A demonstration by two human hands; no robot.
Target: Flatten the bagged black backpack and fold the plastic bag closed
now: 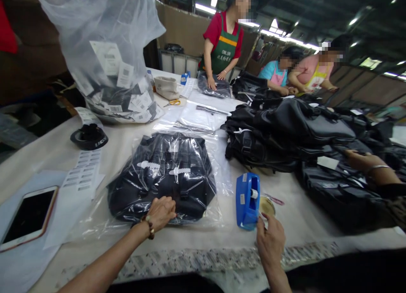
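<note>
A black backpack [190,191] lies flat inside a clear plastic bag [215,212] in front of me. My left hand [162,213], a beaded bracelet at its wrist, has its fingers curled on the bag's near edge. To the right stands a blue tape dispenser [244,204] with a roll inside. At the dispenser's near end, my right hand [271,238] is closed, thumb and fingers pinching a short piece of tape [264,220].
Black backpacks [304,128] are piled at right, where another person's hand [364,164] reaches in. A phone [30,217], label sheets [84,170] and a black tape roll [89,137] lie left. Behind are a large bag of labels [117,86], yellow scissors [173,102] and several co-workers.
</note>
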